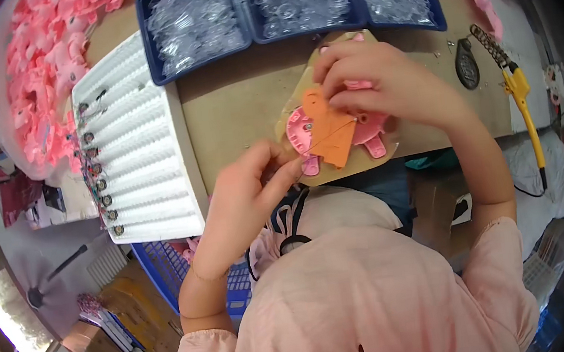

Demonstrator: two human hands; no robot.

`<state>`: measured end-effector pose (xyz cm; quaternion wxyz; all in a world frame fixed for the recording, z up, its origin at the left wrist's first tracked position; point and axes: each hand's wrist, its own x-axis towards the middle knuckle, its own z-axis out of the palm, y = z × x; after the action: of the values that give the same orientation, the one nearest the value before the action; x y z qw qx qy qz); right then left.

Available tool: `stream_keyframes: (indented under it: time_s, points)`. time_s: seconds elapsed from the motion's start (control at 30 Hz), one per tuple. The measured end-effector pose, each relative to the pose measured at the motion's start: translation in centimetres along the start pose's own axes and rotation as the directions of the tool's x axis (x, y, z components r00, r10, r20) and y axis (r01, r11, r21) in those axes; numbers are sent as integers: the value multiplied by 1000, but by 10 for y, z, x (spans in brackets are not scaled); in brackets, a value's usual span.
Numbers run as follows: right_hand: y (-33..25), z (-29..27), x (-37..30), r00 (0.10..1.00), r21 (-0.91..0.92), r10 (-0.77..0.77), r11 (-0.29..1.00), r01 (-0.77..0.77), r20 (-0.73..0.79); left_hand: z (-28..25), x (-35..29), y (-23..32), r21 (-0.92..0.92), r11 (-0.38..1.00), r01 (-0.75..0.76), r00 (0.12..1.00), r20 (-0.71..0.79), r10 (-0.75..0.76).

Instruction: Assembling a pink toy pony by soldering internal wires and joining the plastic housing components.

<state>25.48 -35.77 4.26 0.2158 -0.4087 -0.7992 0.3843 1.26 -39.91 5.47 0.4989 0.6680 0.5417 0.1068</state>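
A pink plastic toy part lies in a tan shaped holder in front of me. A flat orange piece lies over its middle. My left hand is at the holder's left edge, thumb and forefinger pinched together. From those fingertips a thin dark wire slants across the orange piece. My right hand arches over the far right of the pink part with its fingers curled in. Its fingertips come down beside the orange piece's top; what they grip is hidden.
Blue bins of clear plastic pieces stand at the back. On the left, a white ridged foam tray holds several small wired components near bagged pink toy parts. A yellow soldering iron and dark oval object are right.
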Motion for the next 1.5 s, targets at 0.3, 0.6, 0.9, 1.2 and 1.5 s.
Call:
stream_keyframes:
  time_s: [0.3,0.6,0.9,1.2,1.5]
  points:
    - [-43,-28,-23,862,39,83,997,-73,-500,-22,42,19,-604,713,-357,933,-261,247]
    - [-47,24,-77,830,-153,308,896,-418,-465,25,26,-30,-340,869,-360,930,-63,361]
    - [-35,41,6,983,-100,107,991,-93,146,43,19,-37,157,824,-545,701,-453,550]
    - [-34,43,7,994,-351,-105,933,84,-43,40,16,-34,-221,924,-311,885,-422,197]
    - [-33,47,18,998,-408,-60,911,59,10,34,21,-50,149,909,-389,795,-445,413]
